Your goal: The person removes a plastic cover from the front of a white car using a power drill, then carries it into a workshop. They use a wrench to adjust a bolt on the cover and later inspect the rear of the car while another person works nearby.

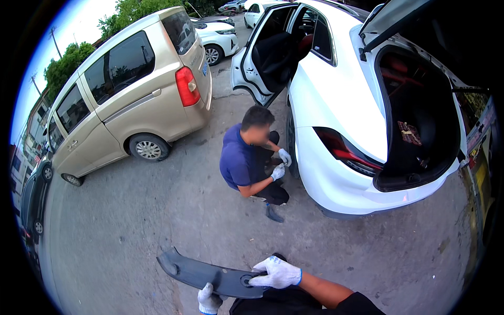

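A long, dark grey curved plastic trim panel point(215, 276) lies across in front of me at the lower edge of the view. My left hand point(209, 300), in a white knit glove, grips its near edge with the thumb on top. On the panel's right part rests my right hand point(278, 273), gloved the same way, its thumb and fingers closed around it beside a round recess. The panel's right end is partly covered by this hand and my dark clothing.
A person point(244, 157) with white gloves crouches ahead, by the rear wheel of a white car point(336, 110). The car's rear door point(262, 58) and tailgate point(391, 18) stand open. A beige van point(126, 94) is parked to the left; more cars stand behind.
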{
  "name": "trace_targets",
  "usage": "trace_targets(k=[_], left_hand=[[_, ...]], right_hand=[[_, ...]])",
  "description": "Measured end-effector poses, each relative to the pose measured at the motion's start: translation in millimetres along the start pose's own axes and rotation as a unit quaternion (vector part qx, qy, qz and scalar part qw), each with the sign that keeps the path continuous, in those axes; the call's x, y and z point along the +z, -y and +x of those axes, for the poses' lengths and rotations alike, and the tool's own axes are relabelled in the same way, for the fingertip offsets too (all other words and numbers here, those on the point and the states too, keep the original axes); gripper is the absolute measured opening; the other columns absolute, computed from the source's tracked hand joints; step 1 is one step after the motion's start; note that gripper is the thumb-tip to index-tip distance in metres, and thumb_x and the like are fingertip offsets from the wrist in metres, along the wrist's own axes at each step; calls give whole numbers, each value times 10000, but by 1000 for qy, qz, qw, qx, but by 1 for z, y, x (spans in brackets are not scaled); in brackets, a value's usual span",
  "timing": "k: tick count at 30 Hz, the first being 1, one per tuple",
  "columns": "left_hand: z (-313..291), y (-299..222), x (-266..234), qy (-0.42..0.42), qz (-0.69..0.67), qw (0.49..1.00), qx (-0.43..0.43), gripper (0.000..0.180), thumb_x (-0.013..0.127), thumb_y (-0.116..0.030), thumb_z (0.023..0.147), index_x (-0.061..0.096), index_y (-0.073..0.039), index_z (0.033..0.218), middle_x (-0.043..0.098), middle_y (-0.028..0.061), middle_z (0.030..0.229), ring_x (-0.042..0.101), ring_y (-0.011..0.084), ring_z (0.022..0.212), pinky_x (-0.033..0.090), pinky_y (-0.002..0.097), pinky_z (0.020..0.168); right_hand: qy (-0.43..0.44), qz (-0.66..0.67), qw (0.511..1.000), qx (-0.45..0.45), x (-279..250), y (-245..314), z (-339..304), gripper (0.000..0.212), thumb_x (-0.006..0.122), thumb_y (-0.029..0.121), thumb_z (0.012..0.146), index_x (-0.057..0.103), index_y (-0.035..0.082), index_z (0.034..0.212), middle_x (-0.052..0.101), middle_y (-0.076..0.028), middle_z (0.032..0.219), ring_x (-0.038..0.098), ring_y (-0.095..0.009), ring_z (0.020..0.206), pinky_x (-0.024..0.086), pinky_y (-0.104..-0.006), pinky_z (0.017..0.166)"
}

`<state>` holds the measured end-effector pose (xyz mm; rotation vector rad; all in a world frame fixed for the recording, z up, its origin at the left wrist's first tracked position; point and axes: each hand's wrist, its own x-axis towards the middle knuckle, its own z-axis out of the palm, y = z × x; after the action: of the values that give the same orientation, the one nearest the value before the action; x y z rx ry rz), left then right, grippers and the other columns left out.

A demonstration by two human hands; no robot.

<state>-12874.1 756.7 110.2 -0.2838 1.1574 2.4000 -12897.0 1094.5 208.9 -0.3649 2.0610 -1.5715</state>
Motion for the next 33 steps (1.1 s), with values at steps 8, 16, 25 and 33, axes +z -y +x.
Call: trace_targets(k=[8,16,25,33], left_hand=[[-28,-7,-7,-74,94,993,10,508,728,-434,992,684,-4,1258,706,106,840,609,211,597,440,347,524],[-19,-9,32,-252,207,945,0,230,712,-210,1038,794,-2,984,723,74,798,640,149,661,506,315,607],[-2,-2,104,-187,324,927,-35,324,649,-266,1101,775,-37,910,624,-29,728,533,82,639,409,286,593],[-4,3,123,-165,231,958,-41,327,625,-275,1105,709,-100,843,542,-56,698,467,65,621,336,276,552]], right_hand=[[49,63,997,3,-28,-14,-2,459,833,397,958,806,-51,1056,784,-163,845,704,-170,777,551,-362,756],[-363,-76,928,-42,-31,-12,4,249,642,123,914,628,13,1137,668,-196,1064,690,-338,917,562,-424,855],[-321,199,864,-332,59,16,22,230,627,-185,977,559,14,1069,720,-192,1156,709,-431,1306,557,-569,1129],[-316,144,873,-343,72,8,21,274,632,-197,947,575,11,1116,703,-175,1217,700,-417,1328,554,-508,1129]])
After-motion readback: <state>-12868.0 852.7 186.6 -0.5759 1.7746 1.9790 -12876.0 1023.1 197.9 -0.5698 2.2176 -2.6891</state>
